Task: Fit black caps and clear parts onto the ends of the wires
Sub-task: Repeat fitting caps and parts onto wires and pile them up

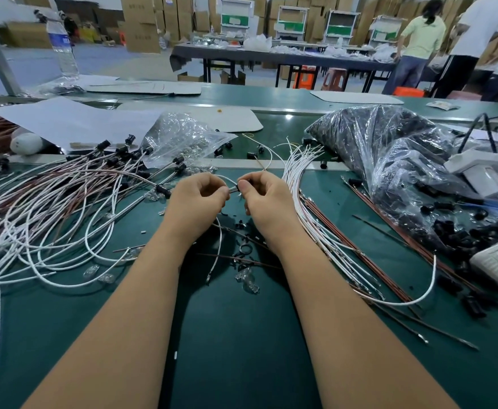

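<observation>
Two hands, left grip (pixel 198 199) and right grip (pixel 264 199), each pinching one white wire (pixel 227 180).

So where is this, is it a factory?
Most likely a small factory or assembly workshop. Stacked cardboard boxes line the back, other workers stand at a long table, and piles of white wires and a bag of black caps cover the green bench.

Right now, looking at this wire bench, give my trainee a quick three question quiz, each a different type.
1. True or false: both hands, left hand and right hand, are pinching something small between them.
2. Which side holds the wires already fitted with black caps? A) the person's left B) the person's right
3. Fill in: the big clear bag at the right holds loose ____ parts.

Key: 1 true; 2 A; 3 black
</observation>
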Tool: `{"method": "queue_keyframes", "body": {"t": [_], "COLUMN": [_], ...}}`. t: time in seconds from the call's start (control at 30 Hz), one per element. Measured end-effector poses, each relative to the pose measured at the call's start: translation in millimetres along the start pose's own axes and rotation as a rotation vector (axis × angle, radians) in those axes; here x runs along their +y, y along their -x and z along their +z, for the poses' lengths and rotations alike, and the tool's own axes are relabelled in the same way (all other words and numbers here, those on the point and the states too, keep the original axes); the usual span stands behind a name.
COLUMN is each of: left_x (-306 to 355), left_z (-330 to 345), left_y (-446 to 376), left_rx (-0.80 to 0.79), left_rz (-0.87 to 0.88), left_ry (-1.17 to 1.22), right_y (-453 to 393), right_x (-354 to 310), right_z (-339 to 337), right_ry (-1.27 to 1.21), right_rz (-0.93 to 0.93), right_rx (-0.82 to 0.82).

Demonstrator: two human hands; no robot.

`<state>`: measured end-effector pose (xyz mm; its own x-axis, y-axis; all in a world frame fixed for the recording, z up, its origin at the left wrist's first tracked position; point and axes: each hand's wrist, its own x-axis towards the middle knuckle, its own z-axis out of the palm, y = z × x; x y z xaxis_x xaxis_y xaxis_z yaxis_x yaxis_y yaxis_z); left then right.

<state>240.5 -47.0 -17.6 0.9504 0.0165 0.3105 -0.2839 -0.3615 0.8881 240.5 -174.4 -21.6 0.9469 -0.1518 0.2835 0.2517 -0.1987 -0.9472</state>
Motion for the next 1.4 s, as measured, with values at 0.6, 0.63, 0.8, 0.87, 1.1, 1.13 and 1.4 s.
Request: {"method": "queue_keyframes", "body": {"t": [0.6, 0.63, 0.8, 0.87, 1.1, 1.13, 1.4], "left_x": [0.0, 0.1, 1.5, 1.4, -1.5, -1.4, -0.2], "left_z": [-0.5, -2.3, -3.1, -1.5, -4.8, -4.9, -6.7], "left_y": [-2.8, -3.2, -4.2, -4.2, -4.4, -4.4, -2.9], "left_rx": [-0.026, -0.023, 0.010, 0.035, 0.054, 0.060, 0.029], "left_rz": [0.102, 0.112, 0.205, 0.206, 0.169, 0.162, 0.141], "left_ry": [-0.082, -0.096, -0.129, -0.124, -0.077, -0.078, -0.067], "right_y": [1.5, 1.3, 3.1, 4.3, 1.4, 0.8, -0.4], "right_x": [-3.9, -4.9, -8.5, -9.6, -8.0, -7.8, -6.0], "right_z": [-1.1, -3.0, -5.6, -4.6, -13.6, -15.1, -18.7], "right_ry": [-0.072, -0.096, -0.144, -0.139, -0.002, 0.014, 0.154], "right_rz": [0.037, 0.045, 0.032, 0.016, -0.070, -0.095, -0.205], "right_rx": [0.007, 0.018, -0.019, -0.047, 0.023, 0.047, 0.073]}}
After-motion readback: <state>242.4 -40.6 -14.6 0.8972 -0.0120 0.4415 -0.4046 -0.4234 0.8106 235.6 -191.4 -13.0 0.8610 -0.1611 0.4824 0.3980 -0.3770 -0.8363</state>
